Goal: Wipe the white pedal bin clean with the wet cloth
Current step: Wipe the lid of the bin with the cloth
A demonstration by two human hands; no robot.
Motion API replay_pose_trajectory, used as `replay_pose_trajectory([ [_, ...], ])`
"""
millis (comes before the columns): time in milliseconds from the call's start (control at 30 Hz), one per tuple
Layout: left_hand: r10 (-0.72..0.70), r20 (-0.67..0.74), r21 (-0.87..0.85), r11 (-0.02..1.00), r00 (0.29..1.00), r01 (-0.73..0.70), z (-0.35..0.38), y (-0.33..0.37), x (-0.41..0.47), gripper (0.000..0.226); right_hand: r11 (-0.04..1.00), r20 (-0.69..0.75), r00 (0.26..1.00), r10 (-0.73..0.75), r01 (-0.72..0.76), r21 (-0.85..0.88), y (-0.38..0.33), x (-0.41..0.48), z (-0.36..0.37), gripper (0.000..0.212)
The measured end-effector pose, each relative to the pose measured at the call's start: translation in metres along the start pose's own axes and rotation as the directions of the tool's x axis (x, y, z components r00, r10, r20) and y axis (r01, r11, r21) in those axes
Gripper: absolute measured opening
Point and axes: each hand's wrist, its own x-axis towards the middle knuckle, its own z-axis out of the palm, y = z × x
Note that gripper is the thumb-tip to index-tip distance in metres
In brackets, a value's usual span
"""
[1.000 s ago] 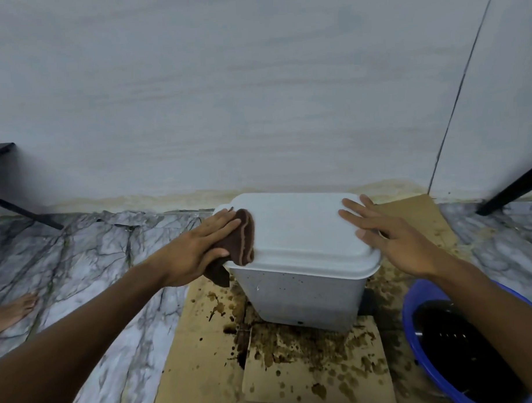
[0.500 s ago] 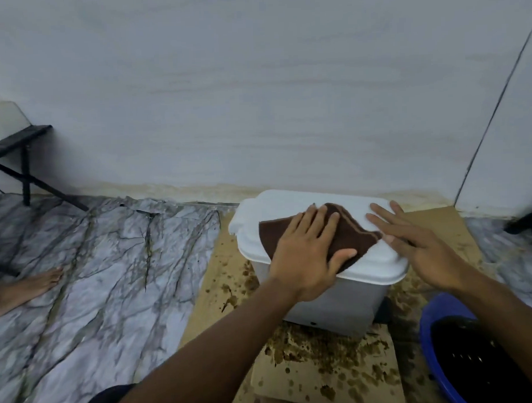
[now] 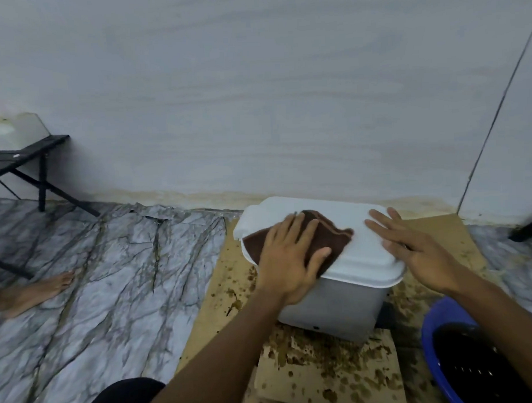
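- On the far left, a bare foot [image 3: 32,292] rested on the marble-patterned floor covering [image 3: 110,282], well apart from our work; it played no part.
- Our left hand [image 3: 291,260] had carried the brown wet cloth [image 3: 326,234] from the bin's left edge, where it hung bunched a second earlier, up onto the lid [image 3: 360,252]. Now the cloth lay spread flat on the lid's left and middle part, with our palm pressing it down and the fingers extended, not clenched round it.
- That shift told us the left rim had had its pass and the top was under the cloth; we judged the wiping partly done, the grey front wall [image 3: 338,310] looking untouched.
- The white pedal bin itself stood on stained cardboard [image 3: 325,371] close to the wall, lid closed.
- Our right hand [image 3: 420,250] lay flat with released fingers on the lid's right end, holding nothing, seemingly steadying the bin; it sat much as before.
- At far right, the blue basin [image 3: 435,325] of dark water waited just beside the bin for rinsing.
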Motion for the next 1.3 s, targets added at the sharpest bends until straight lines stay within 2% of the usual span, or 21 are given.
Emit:
replay_pose_trajectory([
  [100,0.062,0.147,-0.065,0.997,0.987,-0.053,-0.020,-0.037,0.005,0.065,0.999,0.012,1.000,0.010,-0.010,0.031,-0.003,0.000,0.000,0.043],
  [233,0.205,0.401,-0.074,0.979,0.893,-0.191,-0.051,-0.089,0.022,0.071,1.000,0.021,1.000,0.015,-0.015,0.015,-0.004,-0.001,-0.002,0.043],
  [333,0.226,0.475,-0.068,0.973,0.850,-0.221,-0.063,-0.115,0.027,0.070,1.000,0.019,1.000,0.016,-0.016,0.016,-0.004,-0.001,-0.003,0.044],
  [633,0.329,0.447,-0.109,0.943,0.832,-0.314,-0.069,-0.157,0.023,0.070,1.000,0.016,1.000,0.016,-0.016,-0.006,-0.001,-0.003,-0.003,0.043],
  [800,0.398,0.393,-0.125,0.916,0.829,-0.381,-0.056,-0.155,0.031,0.067,1.000,-0.009,1.000,0.008,-0.008,-0.025,0.003,0.000,0.001,0.043],
  [933,0.411,0.320,-0.077,0.909,0.854,-0.409,-0.041,-0.120,0.034,0.067,0.999,-0.023,1.000,-0.016,0.015,-0.051,0.003,0.001,0.004,0.043],
  [1033,0.410,0.183,0.001,0.909,0.893,-0.417,-0.023,-0.075,0.027,0.064,0.998,-0.038,0.999,-0.018,0.016,-0.054,0.003,0.001,0.005,0.044],
  [1133,0.401,0.088,0.010,0.915,0.912,-0.403,-0.002,-0.023,0.021,0.061,0.996,-0.033,0.998,-0.046,0.043,-0.073,0.003,0.000,0.005,0.050],
  [1233,0.374,0.135,0.015,0.925,0.917,-0.380,0.005,0.015,0.022,0.063,0.999,-0.012,1.000,-0.023,0.022,-0.034,0.002,0.000,0.002,0.052],
  [1300,0.389,0.160,0.015,0.918,0.907,-0.396,0.003,0.015,0.023,0.064,1.000,0.005,1.000,-0.013,0.013,-0.008,0.000,-0.001,0.000,0.053],
])
